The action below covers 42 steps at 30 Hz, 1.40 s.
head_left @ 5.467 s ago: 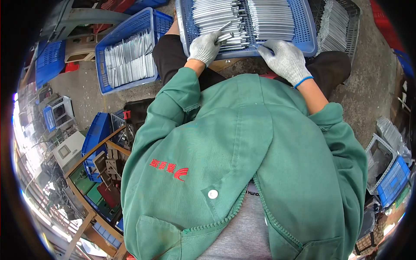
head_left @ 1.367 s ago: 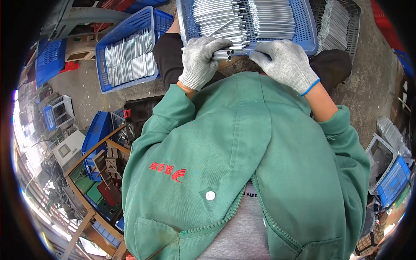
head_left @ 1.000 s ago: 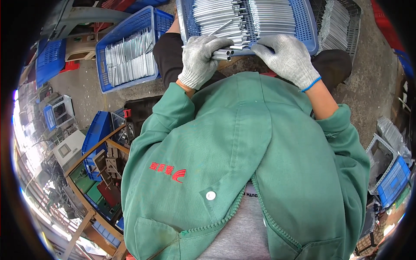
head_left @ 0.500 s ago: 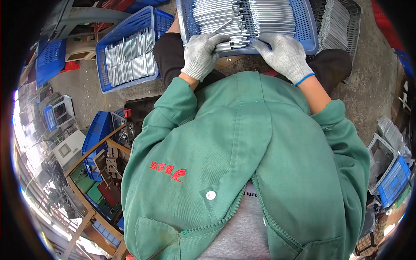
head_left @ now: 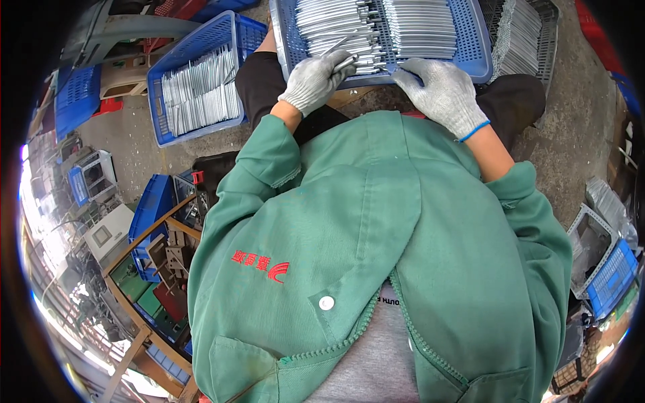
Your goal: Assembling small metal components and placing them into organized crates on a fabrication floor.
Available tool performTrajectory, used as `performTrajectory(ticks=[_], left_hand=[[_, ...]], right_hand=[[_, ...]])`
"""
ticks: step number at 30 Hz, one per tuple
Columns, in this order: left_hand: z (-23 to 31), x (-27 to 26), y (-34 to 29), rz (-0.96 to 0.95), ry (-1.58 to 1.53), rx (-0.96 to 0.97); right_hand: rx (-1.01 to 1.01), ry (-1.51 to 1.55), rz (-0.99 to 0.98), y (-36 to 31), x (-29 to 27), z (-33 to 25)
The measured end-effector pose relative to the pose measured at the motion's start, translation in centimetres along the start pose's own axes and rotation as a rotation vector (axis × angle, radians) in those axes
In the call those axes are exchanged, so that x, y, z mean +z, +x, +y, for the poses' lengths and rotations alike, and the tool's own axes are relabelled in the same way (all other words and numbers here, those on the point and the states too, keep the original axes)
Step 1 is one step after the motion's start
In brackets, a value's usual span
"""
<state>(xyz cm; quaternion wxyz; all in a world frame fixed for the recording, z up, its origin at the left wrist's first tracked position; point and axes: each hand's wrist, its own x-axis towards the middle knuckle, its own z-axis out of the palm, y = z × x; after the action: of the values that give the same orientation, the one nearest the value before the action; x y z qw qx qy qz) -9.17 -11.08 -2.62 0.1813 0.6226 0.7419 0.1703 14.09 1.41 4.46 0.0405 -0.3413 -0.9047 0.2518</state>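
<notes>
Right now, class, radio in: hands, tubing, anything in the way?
Left hand closed on tubing. Right hand at crate rim, grip unclear. In the way, perhaps: slanted tube across left tube row.

A grey concrete floor (head_left: 571, 127) is seen between two and three o'clock, a wooden frame (head_left: 140, 334) is set at eight, a pale box (head_left: 117, 224) with a small panel (head_left: 102, 235) is placed near nine, and the nine-o'clock edge is flooded by white glare (head_left: 27, 164).

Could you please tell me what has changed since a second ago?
The left hand has moved forward, carrying its metal tubes toward the blue basket in front; fewer tube ends show. The right hand stays near the rim; the basket at left is unmoved.
</notes>
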Motion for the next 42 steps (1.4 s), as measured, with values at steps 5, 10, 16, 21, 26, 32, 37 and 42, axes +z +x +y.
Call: performTrajectory(ticks=[5, 10, 16, 21, 26, 32, 37, 42], left_hand=[[0.3, -1.5, -1.2, 0.004, -0.320, 0.089], [1.8, -2.5, -1.8, 0.111, -0.328, 0.154], [3.6, -4.1, -1.9, 0.036, -0.126, 0.231], [4.1, -3.1, -2.1, 0.252, -0.074, 0.261], [4.9, -3.3, -2.0, 0.366, 0.040, 0.300], [5.1, -3.6, -2.2, 0.346, 0.080, 0.299], [4.6, -3.0, -2.5, 0.364, 0.061, 0.269], [5.2, -3.4, -2.5, 0.397, 0.158, 0.272]], right_hand=[[-0.068, 0.042, 0.022, -0.5, -1.5, -0.9], [-0.153, -0.002, 0.020, -0.7, -2.2, -1.3], [-0.149, -0.084, 0.002, -0.5, -2.4, -1.4], [-0.122, -0.083, -0.022, -0.7, -2.5, -1.8], [-0.114, -0.084, -0.039, -0.6, -3.2, -2.3], [-0.096, -0.047, -0.027, -0.1, -2.7, -1.6], [-0.070, -0.046, -0.107, -0.3, -3.0, -2.3], [-0.053, -0.033, -0.121, -0.1, -3.5, -2.5]])
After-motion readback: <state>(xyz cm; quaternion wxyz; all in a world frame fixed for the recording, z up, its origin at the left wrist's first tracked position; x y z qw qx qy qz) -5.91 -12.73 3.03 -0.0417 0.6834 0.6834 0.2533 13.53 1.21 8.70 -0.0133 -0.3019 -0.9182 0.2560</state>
